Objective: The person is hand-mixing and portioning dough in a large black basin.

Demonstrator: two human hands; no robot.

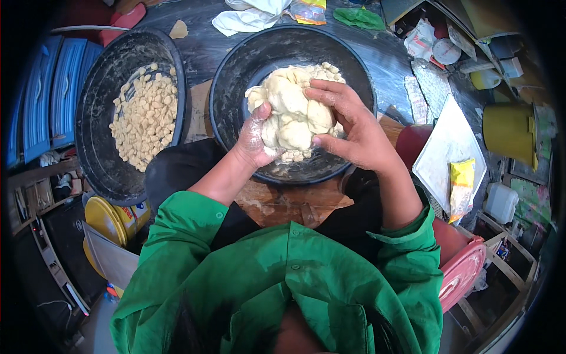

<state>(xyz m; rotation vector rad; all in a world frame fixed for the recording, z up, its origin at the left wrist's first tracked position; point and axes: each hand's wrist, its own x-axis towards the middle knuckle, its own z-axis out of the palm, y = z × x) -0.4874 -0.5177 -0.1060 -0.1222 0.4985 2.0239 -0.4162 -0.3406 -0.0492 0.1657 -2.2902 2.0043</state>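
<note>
A big lumpy mass of pale dough [292, 112] is between my two hands, over a round black basin [233, 74]. My left hand [254, 141] cups its left side, with the thumb up against it and flour on the skin. On the right, my right hand [352, 127] curves around the dough, fingers over the upper side and thumb pressed lower down. Small dough pieces [329, 72] show in the basin behind and below the mass. Whether the mass rests on those pieces or is lifted off them, I cannot tell.
At the left stands a second black basin [97, 127] holding many small dough pieces [144, 115]. A white cloth [250, 17] and a green plastic bag [358, 17] lie at the far side. To the right are a white board [436, 147] and a yellow packet [461, 186].
</note>
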